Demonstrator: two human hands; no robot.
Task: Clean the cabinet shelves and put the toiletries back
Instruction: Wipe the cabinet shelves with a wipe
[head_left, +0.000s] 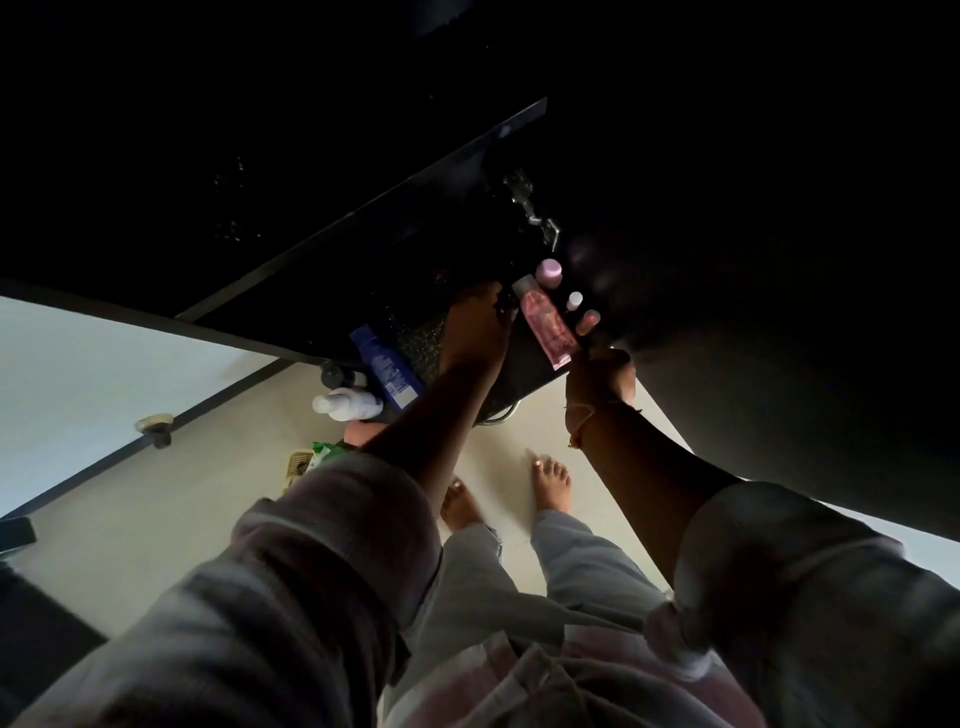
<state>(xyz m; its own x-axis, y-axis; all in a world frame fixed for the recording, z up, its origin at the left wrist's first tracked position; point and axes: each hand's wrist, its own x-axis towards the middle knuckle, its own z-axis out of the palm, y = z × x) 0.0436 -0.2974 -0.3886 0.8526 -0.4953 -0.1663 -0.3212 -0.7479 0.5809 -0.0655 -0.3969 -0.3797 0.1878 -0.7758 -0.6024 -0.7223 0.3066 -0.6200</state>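
The scene is very dark. My right hand (602, 366) holds a slim pink bottle (548, 327) with a clear cap, its fingertips showing beside the bottle. A round pink cap (549, 271) of another container sits just beyond it. My left hand (478, 327) reaches onto the dark speckled surface (415, 332) just left of the pink bottle; its fingers end in shadow and I cannot tell whether they hold anything. A blue bottle (384, 369), a white bottle (345, 405) and a dark grey bottle (335, 373) stand together at the surface's near left edge.
A metal tap (530, 208) shows above the hands. A dark panel edge (363, 208) runs diagonally across the top. Below are a pale floor (156, 509), my bare feet (550, 483), a green packet (324, 452) and a floor drain (298, 462).
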